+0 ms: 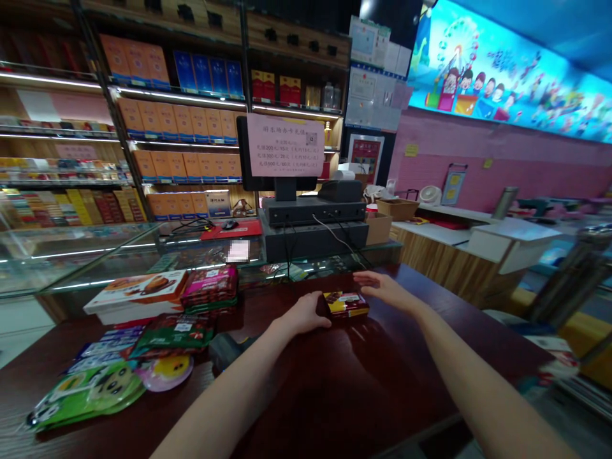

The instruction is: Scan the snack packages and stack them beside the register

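On the dark red-brown table lies a small stack of brown and yellow snack packs (pixel 347 304). My left hand (pixel 307 312) is curled around the left end of this stack, its thumb toward me and its fingertips partly hidden behind. Just off the right end, my right hand (pixel 382 288) is held with fingers stretched out and nothing in it. Beside my left forearm sits a dark handheld scanner (pixel 227 352), partly covered by the arm.
At the left are a white and orange pastry box (pixel 143 293), pink snack packs (pixel 210 287), dark green packs (pixel 174 335) and a green panda bag (pixel 88 392). A cash register with a monitor (pixel 313 220) stands on the glass counter (pixel 115 255) behind.
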A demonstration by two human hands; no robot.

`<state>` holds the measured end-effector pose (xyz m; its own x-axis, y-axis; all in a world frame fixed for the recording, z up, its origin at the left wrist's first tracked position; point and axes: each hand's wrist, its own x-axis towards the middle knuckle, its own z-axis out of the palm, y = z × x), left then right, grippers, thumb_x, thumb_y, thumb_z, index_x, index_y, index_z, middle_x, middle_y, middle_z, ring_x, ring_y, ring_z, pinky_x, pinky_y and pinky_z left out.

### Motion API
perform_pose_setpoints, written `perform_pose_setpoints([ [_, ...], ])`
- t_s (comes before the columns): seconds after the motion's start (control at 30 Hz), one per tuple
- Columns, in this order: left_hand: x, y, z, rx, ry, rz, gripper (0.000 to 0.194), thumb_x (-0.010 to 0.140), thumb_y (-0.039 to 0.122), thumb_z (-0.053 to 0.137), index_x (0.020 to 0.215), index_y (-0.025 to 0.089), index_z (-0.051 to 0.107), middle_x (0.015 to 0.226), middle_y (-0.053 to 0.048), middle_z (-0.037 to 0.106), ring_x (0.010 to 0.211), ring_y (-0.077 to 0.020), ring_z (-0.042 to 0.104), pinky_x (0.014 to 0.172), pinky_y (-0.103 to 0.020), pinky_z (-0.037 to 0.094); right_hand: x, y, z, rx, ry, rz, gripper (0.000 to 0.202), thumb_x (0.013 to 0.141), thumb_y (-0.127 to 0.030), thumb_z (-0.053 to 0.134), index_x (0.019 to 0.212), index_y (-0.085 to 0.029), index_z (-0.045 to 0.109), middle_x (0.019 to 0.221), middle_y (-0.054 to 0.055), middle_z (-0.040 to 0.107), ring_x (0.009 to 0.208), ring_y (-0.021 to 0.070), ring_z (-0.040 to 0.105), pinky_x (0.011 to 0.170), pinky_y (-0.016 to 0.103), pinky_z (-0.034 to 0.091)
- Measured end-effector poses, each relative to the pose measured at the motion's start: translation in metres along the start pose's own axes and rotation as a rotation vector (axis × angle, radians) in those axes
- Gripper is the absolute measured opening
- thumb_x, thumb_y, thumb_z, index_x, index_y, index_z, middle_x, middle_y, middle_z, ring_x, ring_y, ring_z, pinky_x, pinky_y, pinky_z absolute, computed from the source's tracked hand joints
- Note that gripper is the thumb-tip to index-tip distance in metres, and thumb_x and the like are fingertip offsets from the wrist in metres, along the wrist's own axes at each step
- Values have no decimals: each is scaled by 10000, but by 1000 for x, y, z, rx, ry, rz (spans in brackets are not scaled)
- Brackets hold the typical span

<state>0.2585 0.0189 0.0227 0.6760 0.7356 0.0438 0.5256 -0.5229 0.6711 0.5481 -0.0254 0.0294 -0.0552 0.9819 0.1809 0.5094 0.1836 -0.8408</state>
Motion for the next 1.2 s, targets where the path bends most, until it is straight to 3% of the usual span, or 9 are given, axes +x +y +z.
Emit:
perform_pose_setpoints([
  [0.43, -51, -23, -57, 132, 110, 5, 507, 728, 341, 686, 1219, 214, 678, 1165, -71, 732, 1054, -259, 679, 928, -333, 513, 27, -39, 75, 51, -106, -76, 425, 784, -341, 700, 1184, -199, 678, 1205, 120, 716, 1136, 281, 668, 978, 449, 536],
  [0.87, -101, -63, -114, 237, 263, -80, 430, 807, 325, 624, 1219, 210, 668, 1221, -69, 716, 1104, -250, 668, 967, -327, 490, 51, -74, 131, 39, -177, -170, 388, 796, -309, 682, 1171, -210, 685, 1204, 90, 724, 1158, 262, 658, 1042, 449, 489],
  [1.2, -133, -95, -145, 240, 408, -110, 355, 843, 284, 598, 1188, 260, 674, 1187, -28, 730, 1109, -218, 668, 995, -319, 476, 71, -94, 177, 34, -221, -247, 364, 811, -258, 646, 1170, -216, 685, 1184, 87, 731, 1136, 256, 667, 1032, 456, 488],
])
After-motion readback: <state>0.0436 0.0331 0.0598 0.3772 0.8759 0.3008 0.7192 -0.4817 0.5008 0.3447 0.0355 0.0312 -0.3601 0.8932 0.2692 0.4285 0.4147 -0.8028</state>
